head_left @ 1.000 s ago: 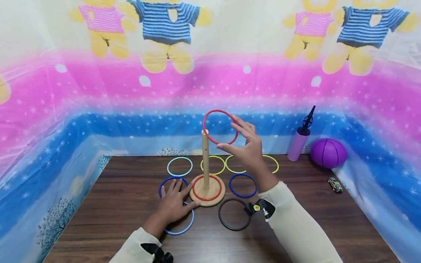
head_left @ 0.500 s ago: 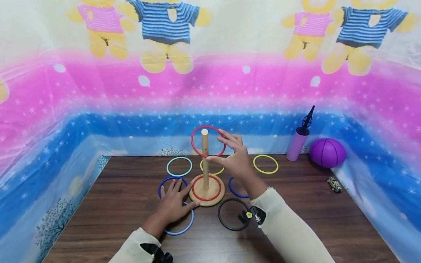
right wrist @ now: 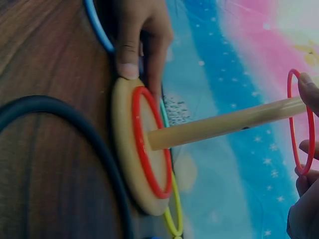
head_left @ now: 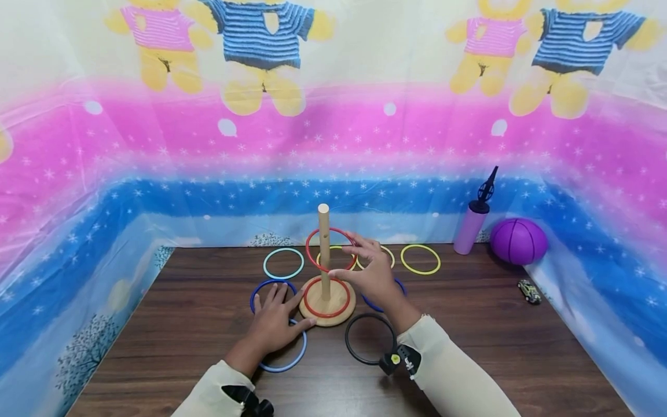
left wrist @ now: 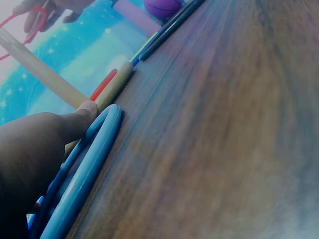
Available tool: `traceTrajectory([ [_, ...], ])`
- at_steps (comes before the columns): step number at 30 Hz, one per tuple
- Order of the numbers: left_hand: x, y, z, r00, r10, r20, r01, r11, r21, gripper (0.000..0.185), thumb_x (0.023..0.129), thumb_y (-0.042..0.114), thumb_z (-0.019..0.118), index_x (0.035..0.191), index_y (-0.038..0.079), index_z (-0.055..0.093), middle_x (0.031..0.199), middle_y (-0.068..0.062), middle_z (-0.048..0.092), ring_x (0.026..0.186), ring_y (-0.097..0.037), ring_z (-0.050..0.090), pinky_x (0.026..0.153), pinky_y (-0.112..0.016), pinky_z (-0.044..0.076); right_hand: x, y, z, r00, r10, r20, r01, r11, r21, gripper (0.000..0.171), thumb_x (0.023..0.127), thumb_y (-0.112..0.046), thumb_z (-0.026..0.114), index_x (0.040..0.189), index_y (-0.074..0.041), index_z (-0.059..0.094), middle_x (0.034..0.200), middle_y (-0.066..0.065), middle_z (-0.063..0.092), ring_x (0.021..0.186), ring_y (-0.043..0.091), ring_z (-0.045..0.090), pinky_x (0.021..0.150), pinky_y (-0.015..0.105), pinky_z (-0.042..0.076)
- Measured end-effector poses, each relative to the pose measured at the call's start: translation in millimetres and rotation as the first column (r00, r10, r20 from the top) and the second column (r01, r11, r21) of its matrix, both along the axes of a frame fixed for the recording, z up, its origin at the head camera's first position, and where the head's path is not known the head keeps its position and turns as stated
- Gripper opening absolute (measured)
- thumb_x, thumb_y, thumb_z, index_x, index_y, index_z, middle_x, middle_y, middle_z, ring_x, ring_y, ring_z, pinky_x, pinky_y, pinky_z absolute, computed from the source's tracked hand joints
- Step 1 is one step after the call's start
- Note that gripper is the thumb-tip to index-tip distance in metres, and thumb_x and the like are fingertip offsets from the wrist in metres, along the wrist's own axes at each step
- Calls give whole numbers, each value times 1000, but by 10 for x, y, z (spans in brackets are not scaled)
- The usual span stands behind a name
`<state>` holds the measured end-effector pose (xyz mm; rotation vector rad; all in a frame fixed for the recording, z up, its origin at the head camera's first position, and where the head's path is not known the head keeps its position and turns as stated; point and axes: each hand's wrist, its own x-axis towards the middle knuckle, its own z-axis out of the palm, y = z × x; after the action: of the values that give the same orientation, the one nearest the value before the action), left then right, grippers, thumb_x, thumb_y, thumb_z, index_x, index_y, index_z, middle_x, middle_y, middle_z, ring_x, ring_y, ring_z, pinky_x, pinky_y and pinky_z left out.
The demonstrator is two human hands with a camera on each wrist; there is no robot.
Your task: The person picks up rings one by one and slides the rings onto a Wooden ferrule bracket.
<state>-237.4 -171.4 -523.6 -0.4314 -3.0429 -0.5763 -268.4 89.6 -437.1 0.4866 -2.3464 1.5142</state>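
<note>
A wooden peg (head_left: 324, 221) rises from a round wooden base (head_left: 339, 298). Around its foot lies one red ring (head_left: 327, 317). My right hand (head_left: 375, 278) pinches a second red ring (right wrist: 291, 119) between thumb and fingers; it encircles the peg partway down, tilted. In the right wrist view the peg passes through this ring. My left hand (head_left: 273, 324) rests palm down with fingers spread, thumb and index finger at the base's left edge. Beneath that hand are a dark blue ring (head_left: 251, 301) and a light blue ring (left wrist: 82, 181).
A black ring (head_left: 347, 341) and another dark blue ring (head_left: 371, 305) lie right of the base. Behind are a cyan ring (head_left: 264, 263) and yellow rings, one yellow ring (head_left: 421, 274) farthest right. Farther right stand a purple pump (head_left: 469, 231), a purple ball (head_left: 519, 241) and a toy car (head_left: 529, 291).
My right hand has moved the red ring left and down, from beside the peg's top to around its shaft. My left hand has stayed at the base.
</note>
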Motion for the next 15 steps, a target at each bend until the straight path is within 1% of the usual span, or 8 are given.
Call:
traceTrajectory([
  [5, -2, -9, 6, 1000, 5, 10, -5, 1000, 0, 83, 100, 72, 65, 166, 26, 50, 176, -27, 33, 166, -54, 22, 123, -89, 13, 30, -1, -88, 998, -9, 62, 9, 1000, 10, 60, 78, -28, 102, 132, -11, 81, 166, -3, 57, 157, 33, 42, 123, 68, 40],
  [8, -3, -8, 14, 1000, 5, 14, -5, 1000, 4, 83, 100, 72, 65, 167, 27, 48, 177, -27, 32, 166, -55, 22, 123, -89, 11, 45, -6, -149, 997, -14, 81, 13, 1000, 5, 57, 78, -27, 102, 129, -10, 82, 166, -3, 57, 158, 33, 41, 123, 69, 39],
  [13, -5, -2, 14, 1000, 2, 13, -2, 1000, 2, 84, 100, 73, 64, 167, 27, 48, 177, -28, 32, 166, -55, 23, 122, -90, 12, 63, -29, -248, 995, -5, 98, 4, 1000, 10, 54, 78, -26, 102, 125, -7, 83, 166, 2, 57, 154, 34, 43, 123, 68, 41],
  [15, -4, -4, 9, 1000, 1, 10, -1, 1000, -1, 84, 100, 73, 64, 167, 26, 48, 176, -28, 32, 165, -56, 24, 122, -90, 12, 73, -42, -279, 995, 3, 104, -4, 1000, 9, 51, 79, -24, 102, 123, -6, 84, 166, 5, 57, 153, 35, 43, 123, 67, 41],
])
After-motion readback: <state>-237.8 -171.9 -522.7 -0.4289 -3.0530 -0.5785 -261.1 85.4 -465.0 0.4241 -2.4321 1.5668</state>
